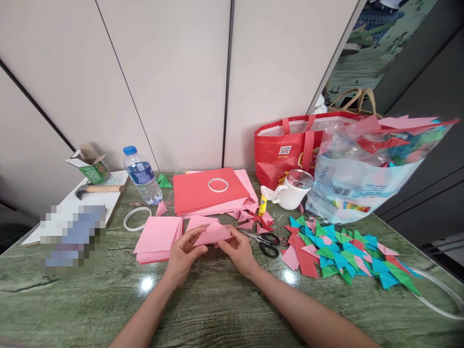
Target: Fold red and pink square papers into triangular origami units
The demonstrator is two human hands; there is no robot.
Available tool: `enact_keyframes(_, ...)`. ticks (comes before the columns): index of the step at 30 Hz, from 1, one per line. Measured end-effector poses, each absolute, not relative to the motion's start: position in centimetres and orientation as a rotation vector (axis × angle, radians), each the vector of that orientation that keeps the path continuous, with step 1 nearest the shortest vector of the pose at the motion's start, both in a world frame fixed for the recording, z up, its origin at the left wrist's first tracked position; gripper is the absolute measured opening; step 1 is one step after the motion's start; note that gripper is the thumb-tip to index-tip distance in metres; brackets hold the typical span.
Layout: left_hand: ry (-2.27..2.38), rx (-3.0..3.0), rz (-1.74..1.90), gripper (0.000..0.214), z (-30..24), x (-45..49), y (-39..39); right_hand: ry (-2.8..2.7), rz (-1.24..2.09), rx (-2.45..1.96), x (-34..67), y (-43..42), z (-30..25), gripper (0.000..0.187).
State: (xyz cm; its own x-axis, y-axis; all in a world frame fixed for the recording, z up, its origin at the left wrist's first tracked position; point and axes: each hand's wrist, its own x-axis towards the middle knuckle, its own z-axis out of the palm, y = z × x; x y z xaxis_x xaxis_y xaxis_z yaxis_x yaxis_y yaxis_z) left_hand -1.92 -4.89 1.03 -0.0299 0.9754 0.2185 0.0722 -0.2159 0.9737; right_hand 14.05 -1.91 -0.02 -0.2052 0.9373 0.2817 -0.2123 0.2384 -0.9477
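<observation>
Between both hands is a piece of pink paper (213,233), folded to a triangle and raised a little above the table. My left hand (184,251) pinches its left corner, thumb in front. My right hand (237,249) grips the right corner, with some fingers hidden behind the paper. Just left of my left hand stands a stack of pink paper squares (157,237). Another pink sheet (199,222) lies behind the held piece. Scissors (266,242) with black handles rest beside my right hand, near small pink and red folded pieces (250,217).
At the back lie red sheets (195,191) with a tape roll (218,185) on top. A water bottle (142,176), a hammer (101,190) and a small box (92,166) stand left. Rightward are a white mug (292,193), glue stick (263,205), red bag (270,154), plastic bag (348,188) and colored folded papers (340,251).
</observation>
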Motion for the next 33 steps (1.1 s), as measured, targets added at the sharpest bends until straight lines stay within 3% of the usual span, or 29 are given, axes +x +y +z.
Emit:
enact_keyframes(5,1.353,1.306,1.31,0.025,1.4,-1.7,-5.1,-1.337,1.301,-0.682,14.1,-1.8,-0.3,0.015)
enact_keyframes(11,1.555,1.423,1.504,0.016,1.2,-1.8,-5.2,-1.248,1.376,-0.633,13.8,-1.8,-1.1,0.02)
enact_keyframes(19,1.606,1.484,1.467,0.007,1.3,-1.2,-5.6,-1.311,1.173,-0.771,14.2,-1.7,-0.7,0.019)
enact_keyframes(25,1.493,1.201,1.481,0.019,1.2,-1.0,-5.4,-1.36,1.104,-0.898,14.3,-1.9,-1.1,0.024)
enact_keyframes(30,1.168,1.032,1.444,0.074,1.5,-0.7,-5.2,-1.315,1.219,-0.893,14.1,-2.0,-1.3,0.019)
enact_keyframes(33,1.18,0.987,1.362,0.068,1.4,-0.7,-5.2,-1.224,1.335,-0.848,13.9,-2.1,-1.3,0.027)
